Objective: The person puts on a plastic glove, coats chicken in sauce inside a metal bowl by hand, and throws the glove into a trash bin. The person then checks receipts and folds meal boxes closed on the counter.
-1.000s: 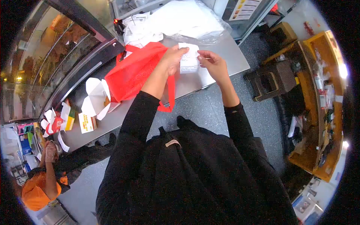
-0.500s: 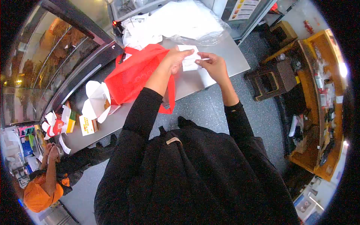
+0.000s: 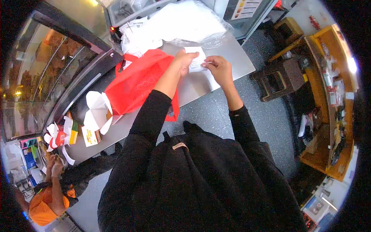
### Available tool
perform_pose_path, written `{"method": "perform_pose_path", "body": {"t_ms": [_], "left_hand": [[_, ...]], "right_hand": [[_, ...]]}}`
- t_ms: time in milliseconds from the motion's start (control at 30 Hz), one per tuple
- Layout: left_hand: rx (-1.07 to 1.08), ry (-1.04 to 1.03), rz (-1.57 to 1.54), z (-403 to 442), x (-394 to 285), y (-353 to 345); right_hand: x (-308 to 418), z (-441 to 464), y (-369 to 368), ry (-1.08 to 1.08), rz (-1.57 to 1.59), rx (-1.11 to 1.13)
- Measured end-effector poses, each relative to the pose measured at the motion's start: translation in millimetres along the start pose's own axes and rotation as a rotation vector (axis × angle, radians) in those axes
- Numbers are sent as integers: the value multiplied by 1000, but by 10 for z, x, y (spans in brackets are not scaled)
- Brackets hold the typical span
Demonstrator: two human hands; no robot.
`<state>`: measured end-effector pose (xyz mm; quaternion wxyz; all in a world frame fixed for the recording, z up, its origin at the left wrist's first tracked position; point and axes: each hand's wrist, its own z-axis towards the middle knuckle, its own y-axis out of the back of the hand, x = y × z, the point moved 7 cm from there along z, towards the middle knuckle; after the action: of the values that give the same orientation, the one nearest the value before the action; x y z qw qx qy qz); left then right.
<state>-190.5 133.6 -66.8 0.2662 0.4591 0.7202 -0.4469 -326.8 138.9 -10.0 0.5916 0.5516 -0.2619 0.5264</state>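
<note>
A white printed receipt (image 3: 197,65) is held up over the steel counter (image 3: 228,63). My left hand (image 3: 184,62) grips its left side, with the thumb lying across the front. At the right edge, the thumb and fingers of my right hand (image 3: 219,70) are pinched together on the paper. Below and left of my left hand lies a red fabric bag (image 3: 133,83) on the counter, partly covered by my left forearm. Farther left, an open white carton (image 3: 96,112) stands beside the bag, with something brownish partly visible inside.
Smaller food boxes (image 3: 70,130) stand farther along the counter. White papers (image 3: 133,38) and a plastic-wrapped white stack (image 3: 185,21) lie at the back. A glass display case (image 3: 50,73) runs along the left. A person in orange (image 3: 48,205) works at lower left. Right: dark stool (image 3: 278,79), wooden shelves (image 3: 320,143).
The receipt has tilted a little, so more of its print shows. My right fingers have shifted slightly at its right edge. The co-worker's hands have moved slightly.
</note>
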Motion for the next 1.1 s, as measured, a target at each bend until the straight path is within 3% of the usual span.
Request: {"method": "perform_pose_path", "body": {"t_ms": [167, 267, 333, 367, 400, 433, 533, 567, 633, 667, 733, 767, 800, 833, 933, 967, 1033, 1067, 1100], "left_hand": [[19, 47, 14, 138, 65, -13], [-49, 16, 92, 382, 171, 126], [-150, -13, 86, 517, 327, 252], [-209, -30, 80, 645, 481, 331], [-333, -59, 370, 1288, 962, 686], [-246, 6, 756, 683, 515, 311], [-278, -258, 984, 300, 216, -12], [-15, -186, 1568, 335, 326, -168], [-521, -253, 848, -342, 203, -59], [-487, -369, 982, -732, -40, -134], [19, -751, 1011, -1762, -473, -10], [189, -451, 1003, -2169, -542, 223], [172, -442, 874, -2590, -590, 629], [-70, -371, 830, -2959, -564, 1230], [-1253, -161, 1032, -4207, -484, 2936], [-1359, 3, 1283, -4365, -326, 3310], [-1350, 232, 1341, -4328, 11, 3764], [-1338, 343, 1371, -4307, 123, 3928], [-1341, 274, 1368, -4258, 176, 4017]], "right_hand": [[-45, -24, 27, -40, -38, 3], [252, -113, 239, 311, -175, -99], [126, -144, 386, 184, -52, -94], [-241, -138, 363, 30, 405, -150], [-426, -153, 284, -211, 699, -182], [-530, -132, 159, -280, 882, -143], [-995, -147, -349, -400, 832, -25], [-1071, -156, -371, -402, 545, 38], [-1065, -98, -429, -295, 295, 91], [-1094, -110, -447, -359, 474, 13], [-1157, -59, -445, -103, 229, 61], [-1114, -34, -418, -234, 452, 52], [-1024, -29, -434, -367, 671, 41], [-879, -6, -426, -347, 660, 64], [-580, 16, -456, -298, 660, 131], [-579, 46, -459, -288, 691, 149], [-616, 138, -470, -194, 700, 216], [-691, 224, -401, -128, 654, 130], [-751, 308, -340, -62, 606, 41]]}}
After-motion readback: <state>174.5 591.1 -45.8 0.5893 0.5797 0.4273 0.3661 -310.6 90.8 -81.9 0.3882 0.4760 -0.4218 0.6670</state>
